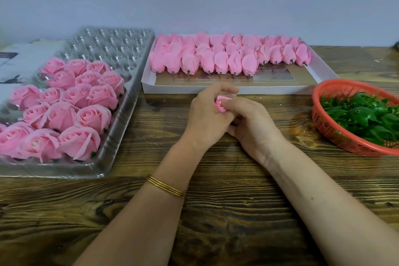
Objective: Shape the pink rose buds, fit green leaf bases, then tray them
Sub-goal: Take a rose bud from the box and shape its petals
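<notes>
I judge this to be the shaping step. One rose bud (221, 104) is held up between both hands just above the table (216, 211), in front of the white box (216, 90), and I can see no green base on it yet.

My left hand (205, 114) wraps the bud from the left and behind. Its fingers (223, 88) are curled over the top, so only the pink spiral shows. My right hand (252, 125) comes in from the right, and its fingers (237, 104) are drawn together with the tips pinching the bud's outer petal. Neither hand is spread. The bud's underside and stalk are hidden in my palms, so I can't tell how the lower fingers sit.

The unshaped buds (228, 58) lie in rows in the white box beyond my hands. The finished roses (69, 110) fill the near part of the clear tray (121, 136) on the left, whose far pockets are bare.

Next, I reckon the petals need easing outward gently, since they look thin and likely to crease. Then my right hand would have to let go and reach to the red basket (336, 136) for one of the leaf bases (367, 116), while my left hand keeps the bud steady.
</notes>
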Demonstrator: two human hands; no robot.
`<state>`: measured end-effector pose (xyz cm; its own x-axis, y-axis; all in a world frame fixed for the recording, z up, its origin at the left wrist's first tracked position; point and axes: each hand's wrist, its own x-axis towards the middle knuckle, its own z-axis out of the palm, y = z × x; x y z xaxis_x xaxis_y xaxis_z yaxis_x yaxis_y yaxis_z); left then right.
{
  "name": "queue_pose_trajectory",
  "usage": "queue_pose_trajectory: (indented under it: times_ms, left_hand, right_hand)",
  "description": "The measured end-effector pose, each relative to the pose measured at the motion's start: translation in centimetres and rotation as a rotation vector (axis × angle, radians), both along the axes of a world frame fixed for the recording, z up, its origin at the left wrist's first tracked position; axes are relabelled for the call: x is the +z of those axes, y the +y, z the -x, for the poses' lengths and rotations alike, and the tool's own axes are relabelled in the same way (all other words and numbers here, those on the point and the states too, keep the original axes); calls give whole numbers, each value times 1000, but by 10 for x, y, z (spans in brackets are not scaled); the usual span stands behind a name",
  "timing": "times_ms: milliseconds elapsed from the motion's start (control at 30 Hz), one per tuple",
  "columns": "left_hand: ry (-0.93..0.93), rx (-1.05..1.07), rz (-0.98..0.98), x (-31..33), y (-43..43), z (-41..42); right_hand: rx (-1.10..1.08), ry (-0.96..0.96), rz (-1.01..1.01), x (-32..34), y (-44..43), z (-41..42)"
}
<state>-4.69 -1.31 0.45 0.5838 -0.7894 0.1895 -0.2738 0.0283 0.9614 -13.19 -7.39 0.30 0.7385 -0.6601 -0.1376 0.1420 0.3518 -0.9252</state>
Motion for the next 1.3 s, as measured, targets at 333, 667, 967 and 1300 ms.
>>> queue_pose_trajectory:
  times_ms: [333,667,967,1300]
  left_hand:
    - [-51,8,22,-1,1,0]
    - [88,102,141,3,-2,-4]
    - [207,18,194,6,-2,-1]
    - [246,-99,180,6,1,-6]
  right_hand:
    - [-11,25,-18,1,0,1]
    - [39,-45,98,-1,3,2]
    - [-49,-29,332,-2,5,4]
    - [37,-5,318,-4,-1,6]
